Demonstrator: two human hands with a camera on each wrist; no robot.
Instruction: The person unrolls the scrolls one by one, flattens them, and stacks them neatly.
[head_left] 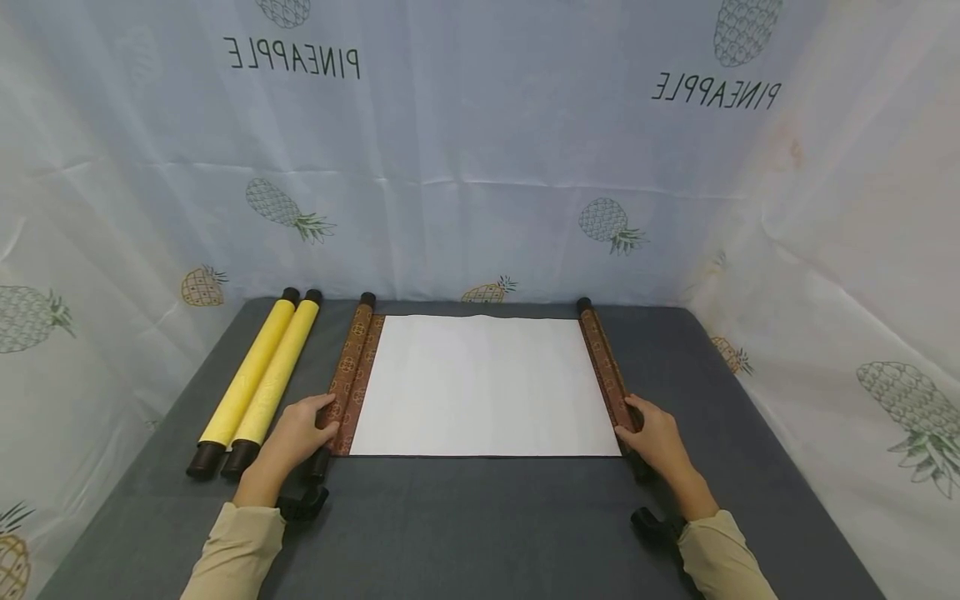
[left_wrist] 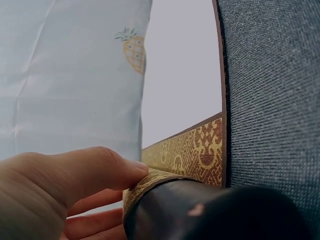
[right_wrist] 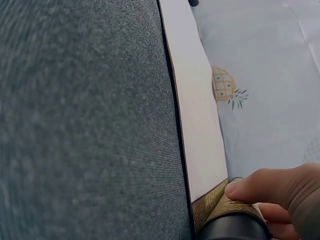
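Observation:
A scroll lies partly unrolled, its blank white paper (head_left: 483,383) spread flat between two rollers wrapped in brown-and-gold brocade. My left hand (head_left: 298,433) grips the left roller (head_left: 351,350) near its front end. On the other side, my right hand (head_left: 658,437) holds the right roller (head_left: 602,350), also toward the front. The left wrist view shows my thumb on top of the brocade (left_wrist: 187,152) and the fingers around the far side, beside a black end knob (left_wrist: 165,205). Likewise, my right thumb presses the brocade roll (right_wrist: 237,206) just behind its black knob (right_wrist: 235,227).
Two yellow rolled scrolls (head_left: 247,375) (head_left: 288,367) with dark ends lie side by side to the left of my left hand. Everything rests on a dark grey table cloth (head_left: 480,533). A white curtain (head_left: 480,233) printed with pineapples hangs behind and at both sides.

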